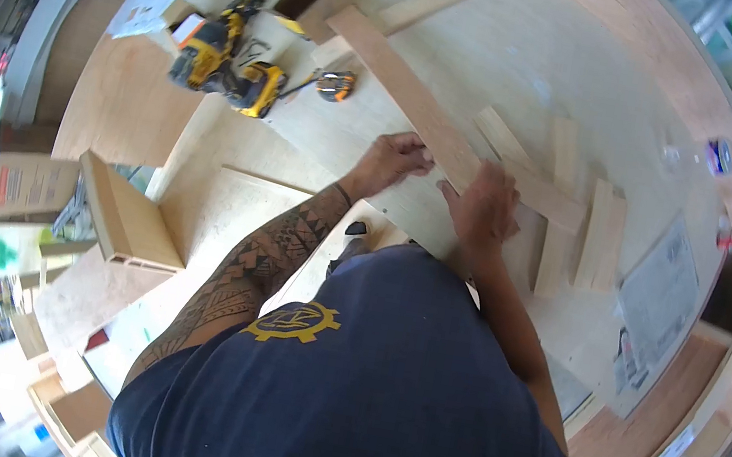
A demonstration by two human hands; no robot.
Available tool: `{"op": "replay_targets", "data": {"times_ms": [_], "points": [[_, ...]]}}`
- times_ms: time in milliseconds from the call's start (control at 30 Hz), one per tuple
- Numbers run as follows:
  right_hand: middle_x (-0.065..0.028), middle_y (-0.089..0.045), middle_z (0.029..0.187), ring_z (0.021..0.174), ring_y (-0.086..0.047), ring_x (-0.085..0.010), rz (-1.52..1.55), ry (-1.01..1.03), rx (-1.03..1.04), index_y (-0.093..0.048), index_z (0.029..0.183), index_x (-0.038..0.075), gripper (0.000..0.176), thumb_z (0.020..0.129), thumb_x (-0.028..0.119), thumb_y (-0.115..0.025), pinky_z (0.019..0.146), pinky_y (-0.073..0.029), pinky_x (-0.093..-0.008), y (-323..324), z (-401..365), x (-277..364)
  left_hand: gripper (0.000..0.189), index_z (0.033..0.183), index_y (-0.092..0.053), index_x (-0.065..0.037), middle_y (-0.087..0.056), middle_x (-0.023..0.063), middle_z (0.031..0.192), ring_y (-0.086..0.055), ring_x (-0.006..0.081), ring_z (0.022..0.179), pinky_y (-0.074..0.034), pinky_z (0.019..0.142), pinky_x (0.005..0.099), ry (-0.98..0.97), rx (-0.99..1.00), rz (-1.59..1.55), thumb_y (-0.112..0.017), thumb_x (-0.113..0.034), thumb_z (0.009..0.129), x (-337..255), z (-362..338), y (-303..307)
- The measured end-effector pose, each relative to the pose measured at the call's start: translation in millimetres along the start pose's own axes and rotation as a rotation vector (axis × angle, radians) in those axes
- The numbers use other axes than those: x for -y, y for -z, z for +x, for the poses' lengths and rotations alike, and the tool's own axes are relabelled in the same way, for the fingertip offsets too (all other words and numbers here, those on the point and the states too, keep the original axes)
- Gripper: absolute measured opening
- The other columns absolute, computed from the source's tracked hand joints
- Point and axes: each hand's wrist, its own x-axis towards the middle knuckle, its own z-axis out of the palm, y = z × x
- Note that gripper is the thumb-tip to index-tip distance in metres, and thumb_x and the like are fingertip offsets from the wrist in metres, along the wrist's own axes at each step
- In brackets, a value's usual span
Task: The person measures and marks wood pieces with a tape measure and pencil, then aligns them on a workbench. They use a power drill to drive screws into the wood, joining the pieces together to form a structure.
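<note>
Plank (pixel 393 68) lies diagonally across the desk (pixel 531 53), from the upper centre of the frame down to right of centre, where it crosses shorter slats (pixel 602 234). Left hand (pixel 392 160) touches its near edge with bent fingertips. Right hand (pixel 485 212) presses flat on top, fingers together. Uneven pressure could, I judge, make it pivot on the slats and pinch fingers. Drill (pixel 219 64) is yellow, its brand unreadable; shirt (pixel 380 376) shows a wordless gear emblem.

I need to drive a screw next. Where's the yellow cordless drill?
In the head view, the yellow cordless drill lies on the workbench at upper left, beyond the left hand, right beside the tape measure.
</note>
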Motion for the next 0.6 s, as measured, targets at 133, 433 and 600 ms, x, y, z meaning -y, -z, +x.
{"op": "replay_targets", "data": {"times_ms": [133,433,600], "points": [[-0.0161,-0.066,0.128,0.121,-0.060,-0.0348,-0.017,0.024,0.045,-0.060,0.132,0.004,0.079,0.078,0.055,-0.089,0.100,-0.048,-0.0513,-2,-1,-1,0.031,0.129,-0.069,0.005,-0.074,0.0089,0.114,-0.071,0.0143,0.101,-0.062,0.092,0.0304,0.034,0.000,0.073,-0.070,-0.013,0.104,-6,-7,-4],[-0.0142,-0.066,0.118,0.111,-0.062,-0.0349,-0.029,-0.018,0.038,-0.059,0.132,0.005,0.079,0.079,0.057,-0.087,0.097,-0.048,-0.0507,7,0,4,0.031,0.127,-0.070,0.001,-0.074,0.0078,0.110,-0.069,0.0121,0.094,-0.060,0.086,0.0293,-0.099,-0.540,0.057,-0.064,-0.024,0.110,-16,-117,84],[-0.0155,-0.066,0.118,0.111,-0.061,-0.0372,0.000,-0.040,-0.022,-0.059,0.135,0.006,0.084,0.074,0.056,-0.088,0.098,-0.048,-0.0511,13,1,11,0.026,0.119,-0.073,-0.003,-0.068,0.0007,0.091,-0.058,0.0076,0.074,-0.051,0.068,0.0251,-0.466,-1.056,-0.029,-0.065,-0.025,0.109,-56,-139,227]]}}
